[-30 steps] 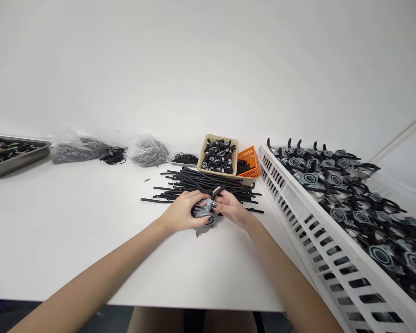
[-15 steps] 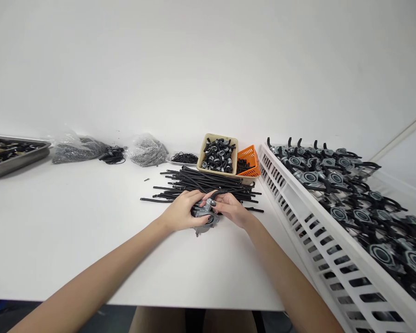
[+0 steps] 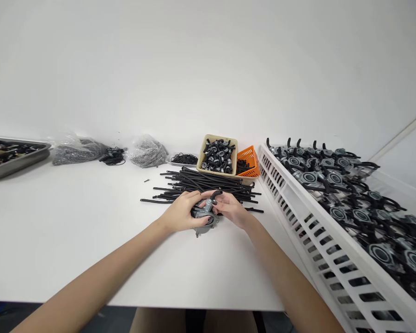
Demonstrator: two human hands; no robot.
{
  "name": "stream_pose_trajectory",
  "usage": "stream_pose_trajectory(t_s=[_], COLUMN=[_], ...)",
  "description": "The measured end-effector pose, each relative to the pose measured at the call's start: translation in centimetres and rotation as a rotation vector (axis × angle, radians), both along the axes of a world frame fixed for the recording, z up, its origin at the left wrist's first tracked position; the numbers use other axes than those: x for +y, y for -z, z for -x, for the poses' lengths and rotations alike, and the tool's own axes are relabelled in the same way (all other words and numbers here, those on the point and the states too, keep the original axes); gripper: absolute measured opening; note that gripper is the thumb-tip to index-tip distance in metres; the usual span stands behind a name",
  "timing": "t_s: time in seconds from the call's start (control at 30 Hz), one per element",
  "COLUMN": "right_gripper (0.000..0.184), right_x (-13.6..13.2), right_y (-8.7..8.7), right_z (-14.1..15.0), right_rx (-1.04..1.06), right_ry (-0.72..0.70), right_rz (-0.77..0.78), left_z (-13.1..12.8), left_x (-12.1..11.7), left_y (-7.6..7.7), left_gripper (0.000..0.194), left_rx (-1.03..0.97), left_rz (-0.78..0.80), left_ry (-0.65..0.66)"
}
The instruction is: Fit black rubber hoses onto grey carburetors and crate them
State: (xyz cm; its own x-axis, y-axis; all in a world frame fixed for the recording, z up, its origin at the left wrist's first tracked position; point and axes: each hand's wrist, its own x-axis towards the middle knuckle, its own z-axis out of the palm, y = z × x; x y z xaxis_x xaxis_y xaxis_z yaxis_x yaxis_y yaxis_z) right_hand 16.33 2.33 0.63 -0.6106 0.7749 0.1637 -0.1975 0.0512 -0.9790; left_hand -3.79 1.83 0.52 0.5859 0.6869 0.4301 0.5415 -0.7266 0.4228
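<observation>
A grey metal carburetor point(image 3: 204, 226) stands on the white table in front of me. My left hand point(image 3: 183, 212) is wrapped around its left side, thumb pressed across the near face. On the carburetor's top is a metal cap point(image 3: 209, 206) with a curved black rubber boot point(image 3: 216, 194) that points up and to the right. My right hand point(image 3: 230, 209) grips this cap from the right, thumb on the near side; its other fingertips are partly hidden behind. Just beyond both hands lies a pile of black rubber hoses point(image 3: 208, 181).
A cream bin point(image 3: 236, 157) of caps and an orange basket point(image 3: 253, 159) stand behind the hoses. To the right is a white crate point(image 3: 298, 203) full of carburetors. Plastic bags point(image 3: 147, 151), black rings point(image 3: 183, 158) and a metal tray point(image 3: 21, 163) line the wall.
The black rubber boot has swung from lying toward the right to pointing more upward, as the cap turned under my right fingers. My left hand has kept its place on the carburetor.
</observation>
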Motion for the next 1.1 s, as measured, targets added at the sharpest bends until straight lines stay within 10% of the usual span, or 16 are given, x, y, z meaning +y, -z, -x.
stream_pose_trajectory(t_s=[1.1], right_gripper=[0.039], right_x=[-0.12], right_y=[-0.10], right_z=[0.76], right_rx=[-0.102], right_ry=[0.136], right_rz=[-0.171], left_z=[0.17], left_x=[-0.25], left_y=[-0.05], left_gripper=[0.036], left_rx=[0.003], left_rz=[-0.038], left_ry=[-0.006])
